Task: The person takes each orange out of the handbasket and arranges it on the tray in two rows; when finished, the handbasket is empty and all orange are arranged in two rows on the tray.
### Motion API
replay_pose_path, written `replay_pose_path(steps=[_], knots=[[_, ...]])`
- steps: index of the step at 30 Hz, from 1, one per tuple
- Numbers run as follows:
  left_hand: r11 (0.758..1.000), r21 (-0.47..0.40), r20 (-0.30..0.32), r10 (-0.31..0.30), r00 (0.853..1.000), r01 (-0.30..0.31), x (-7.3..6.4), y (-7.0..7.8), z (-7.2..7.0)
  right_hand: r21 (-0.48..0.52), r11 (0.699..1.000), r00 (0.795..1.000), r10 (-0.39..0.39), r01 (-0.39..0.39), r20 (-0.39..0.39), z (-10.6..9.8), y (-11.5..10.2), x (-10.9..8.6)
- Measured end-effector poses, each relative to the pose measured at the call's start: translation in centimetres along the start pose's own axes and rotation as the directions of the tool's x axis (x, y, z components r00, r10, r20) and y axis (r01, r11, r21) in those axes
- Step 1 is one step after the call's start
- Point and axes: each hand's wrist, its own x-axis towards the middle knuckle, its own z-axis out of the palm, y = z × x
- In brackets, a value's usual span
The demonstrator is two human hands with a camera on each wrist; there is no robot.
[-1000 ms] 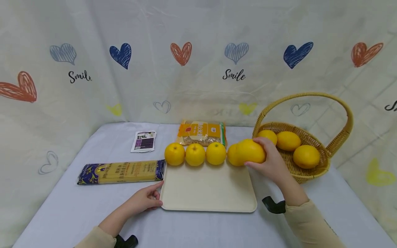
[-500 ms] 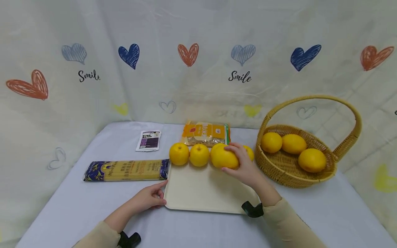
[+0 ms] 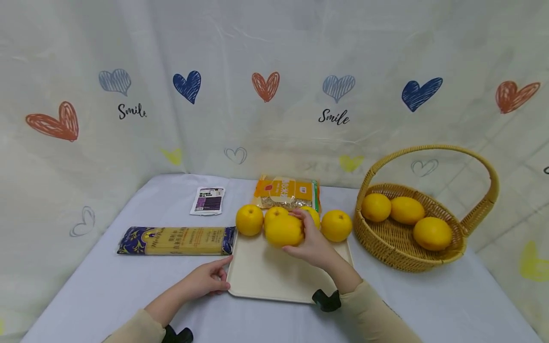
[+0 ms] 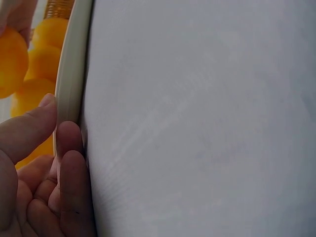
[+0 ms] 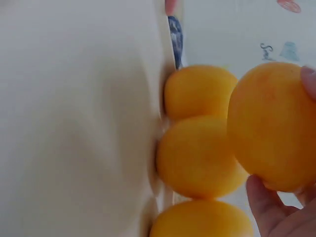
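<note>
My right hand [image 3: 310, 245] grips an oval yellow fruit, a lemon by its shape [image 3: 284, 231], between thumb and fingers. It hovers over the far part of the cream tray [image 3: 274, 276] and overlaps the row of fruit in the head view. That row, along the tray's far edge, is of round yellow fruits like oranges [image 3: 249, 220]. The right wrist view shows the held lemon [image 5: 274, 126] beside the row, thumb underneath. At the tray's near left corner, my left hand [image 3: 208, 278] grips the rim; in the left wrist view its thumb and fingers [image 4: 73, 192] meet the tray edge.
A wicker basket [image 3: 383, 257] with a tall handle stands right of the tray, holding 3 yellow fruits [image 3: 407, 210]. Left of the tray lies a spaghetti pack [image 3: 180, 240], with a small white-and-purple packet [image 3: 208, 201] behind. An orange grain bag [image 3: 287, 190] lies behind the row.
My right hand has carried the lemon leftward along the row, from its right end to in front of the second fruit. My left hand stays at the tray's rim. The head view has shifted slightly.
</note>
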Motion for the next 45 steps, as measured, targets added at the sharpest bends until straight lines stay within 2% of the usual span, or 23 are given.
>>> replay_pose_path(steps=[3, 9, 14, 23, 28, 39, 45], knots=[[1.000, 0.008, -0.003, 0.002, 1.000, -0.002, 0.1, 0.0, 0.0, -0.008, 1.000, 1.000, 0.000, -0.001, -0.009, 1.1, -0.4, 0.3], [1.000, 0.014, -0.002, 0.000, 1.000, 0.000, 0.1, -0.3, 0.0, -0.120, 0.991, 0.998, -0.060, 0.062, 0.019, 3.6, -0.9, 0.8], [1.000, 0.016, -0.003, -0.008, 1.000, 0.008, 0.0, -0.5, 0.1, -0.178, 0.983, 0.997, -0.022, 0.035, 0.076, 5.7, -1.2, 1.0], [0.999, 0.032, -0.005, -0.002, 1.000, 0.002, 0.2, -0.1, -0.2, -0.282, 0.959, 0.995, 0.006, 0.022, 0.097, 7.5, -1.6, 1.7], [1.000, 0.023, 0.008, 0.006, 1.000, -0.007, 0.2, -0.1, -0.2, -0.282, 0.959, 0.996, 0.014, 0.011, 0.086, 8.0, -1.8, 2.0], [1.000, 0.020, -0.025, 0.011, 1.000, -0.011, -0.2, 0.2, -0.1, -0.220, 0.974, 0.996, 0.067, -0.054, 0.051, 8.7, -1.8, 2.1], [1.000, 0.019, -0.031, 0.002, 1.000, -0.001, -0.3, 0.2, 0.0, -0.200, 0.978, 0.996, 0.071, -0.058, 0.058, 8.9, -1.5, 2.0]])
